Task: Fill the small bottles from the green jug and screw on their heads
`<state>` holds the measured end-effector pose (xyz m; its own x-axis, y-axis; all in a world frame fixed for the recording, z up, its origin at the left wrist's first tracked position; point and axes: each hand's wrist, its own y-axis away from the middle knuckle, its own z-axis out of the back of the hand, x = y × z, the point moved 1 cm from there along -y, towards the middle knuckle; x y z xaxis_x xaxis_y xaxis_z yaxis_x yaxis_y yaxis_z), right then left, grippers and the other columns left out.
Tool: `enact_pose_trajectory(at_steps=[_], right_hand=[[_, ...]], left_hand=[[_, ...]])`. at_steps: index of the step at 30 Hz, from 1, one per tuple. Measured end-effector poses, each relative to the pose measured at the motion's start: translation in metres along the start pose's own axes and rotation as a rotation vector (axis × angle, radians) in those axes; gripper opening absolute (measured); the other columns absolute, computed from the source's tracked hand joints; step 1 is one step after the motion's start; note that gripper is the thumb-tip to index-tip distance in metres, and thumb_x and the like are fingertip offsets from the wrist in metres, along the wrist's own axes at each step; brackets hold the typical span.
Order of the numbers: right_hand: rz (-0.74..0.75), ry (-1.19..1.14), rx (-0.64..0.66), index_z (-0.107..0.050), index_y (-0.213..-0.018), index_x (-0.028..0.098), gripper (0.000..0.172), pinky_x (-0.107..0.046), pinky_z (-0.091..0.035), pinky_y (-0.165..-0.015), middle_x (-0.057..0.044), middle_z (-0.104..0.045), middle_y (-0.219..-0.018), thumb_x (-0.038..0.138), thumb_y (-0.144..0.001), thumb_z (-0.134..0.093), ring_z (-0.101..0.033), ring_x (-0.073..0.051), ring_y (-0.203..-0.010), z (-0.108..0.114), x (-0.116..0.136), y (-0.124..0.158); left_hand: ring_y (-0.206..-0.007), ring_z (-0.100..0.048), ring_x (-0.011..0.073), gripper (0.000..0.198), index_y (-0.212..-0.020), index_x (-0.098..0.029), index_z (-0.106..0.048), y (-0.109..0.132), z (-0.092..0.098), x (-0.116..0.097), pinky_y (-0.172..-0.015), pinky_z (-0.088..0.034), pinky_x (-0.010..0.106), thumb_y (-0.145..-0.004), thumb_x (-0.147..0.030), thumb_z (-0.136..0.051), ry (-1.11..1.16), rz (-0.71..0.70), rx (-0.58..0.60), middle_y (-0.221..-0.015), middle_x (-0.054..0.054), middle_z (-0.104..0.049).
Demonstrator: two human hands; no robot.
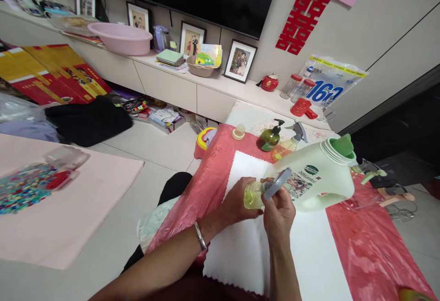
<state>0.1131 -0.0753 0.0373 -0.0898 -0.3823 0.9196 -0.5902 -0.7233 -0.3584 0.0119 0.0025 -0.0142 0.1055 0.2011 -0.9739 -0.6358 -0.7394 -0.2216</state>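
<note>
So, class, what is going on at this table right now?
A person holds a small clear bottle of yellow liquid in the left hand, while the right hand grips its grey spray-trigger top. Both are over a white cloth on the red table cover. A large pale green jug stands just behind.

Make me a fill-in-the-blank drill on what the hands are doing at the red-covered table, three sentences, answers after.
1. The left hand grips a small bottle of ____ liquid.
2. The right hand holds the bottle's grey ____ head.
3. Behind both hands stands a large pale jug with a ____ cap.

Missing words: yellow; spray; green
</note>
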Motion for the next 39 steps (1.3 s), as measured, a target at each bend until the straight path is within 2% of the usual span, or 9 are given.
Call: enact_pose_trajectory(at_steps=[8, 15, 22, 30, 33, 39], right_hand=[[-0.016, -0.014, -0.014, -0.067, -0.118, 0.02, 0.035, -0.03, -0.054, -0.091, -0.008, -0.064, -0.115, 0.03, -0.087, -0.08, -0.064, -0.02, -0.107, -0.008, 0.007, 0.001], [-0.04, 0.056, -0.015, -0.069, -0.12, 0.019, 0.034, -0.03, -0.051, -0.094, -0.009, -0.061, -0.122, 0.033, -0.09, -0.077, -0.061, -0.021, -0.112, -0.006, 0.006, 0.0], [-0.01, 0.068, -0.035, -0.066, -0.117, 0.019, 0.031, -0.032, -0.051, -0.095, -0.008, -0.061, -0.122, 0.033, -0.091, -0.076, -0.06, -0.021, -0.111, -0.014, 0.01, 0.001], [-0.021, 0.11, -0.029, -0.063, -0.121, 0.018, 0.035, -0.033, -0.05, -0.095, -0.009, -0.061, -0.121, 0.036, -0.092, -0.075, -0.06, -0.022, -0.112, -0.011, 0.009, 0.003], [-0.037, 0.151, -0.02, -0.064, -0.124, 0.017, 0.038, -0.032, -0.049, -0.095, -0.01, -0.06, -0.123, 0.037, -0.093, -0.073, -0.058, -0.022, -0.113, -0.011, 0.012, 0.004], [-0.025, 0.146, 0.007, -0.065, -0.124, 0.015, 0.042, -0.035, -0.048, -0.095, -0.011, -0.06, -0.124, 0.047, -0.096, -0.066, -0.058, -0.024, -0.114, -0.01, 0.014, 0.004]], left_hand=[[-0.119, -0.062, 0.0332, 0.091, -0.134, -0.025, -0.048, -0.001, 0.0, -0.004, -0.102, -0.053, 0.051, -0.054, -0.026, -0.092, -0.017, 0.007, -0.013, -0.131, 0.011, -0.061], [-0.119, -0.062, 0.0329, 0.088, -0.131, -0.024, -0.049, -0.002, 0.003, -0.015, -0.102, -0.052, 0.051, -0.054, -0.021, -0.09, -0.035, 0.009, -0.005, -0.129, 0.01, -0.062], [-0.114, -0.065, 0.0314, 0.079, -0.128, -0.023, -0.052, -0.004, 0.004, -0.025, -0.1, -0.055, 0.048, -0.057, -0.02, -0.086, -0.017, 0.004, 0.02, -0.127, 0.01, -0.064], [-0.12, -0.062, 0.0326, 0.085, -0.13, -0.023, -0.051, -0.002, 0.005, -0.027, -0.103, -0.053, 0.05, -0.054, -0.02, -0.088, -0.059, 0.037, 0.002, -0.13, 0.011, -0.062], [-0.117, -0.062, 0.0317, 0.082, -0.129, -0.023, -0.051, -0.002, 0.005, -0.028, -0.103, -0.052, 0.049, -0.056, -0.021, -0.088, -0.072, 0.018, 0.008, -0.127, 0.01, -0.063], [-0.12, -0.061, 0.0331, 0.088, -0.132, -0.024, -0.048, 0.0, 0.003, -0.019, -0.102, -0.053, 0.051, -0.054, -0.021, -0.09, -0.06, 0.046, 0.0, -0.131, 0.011, -0.061]])
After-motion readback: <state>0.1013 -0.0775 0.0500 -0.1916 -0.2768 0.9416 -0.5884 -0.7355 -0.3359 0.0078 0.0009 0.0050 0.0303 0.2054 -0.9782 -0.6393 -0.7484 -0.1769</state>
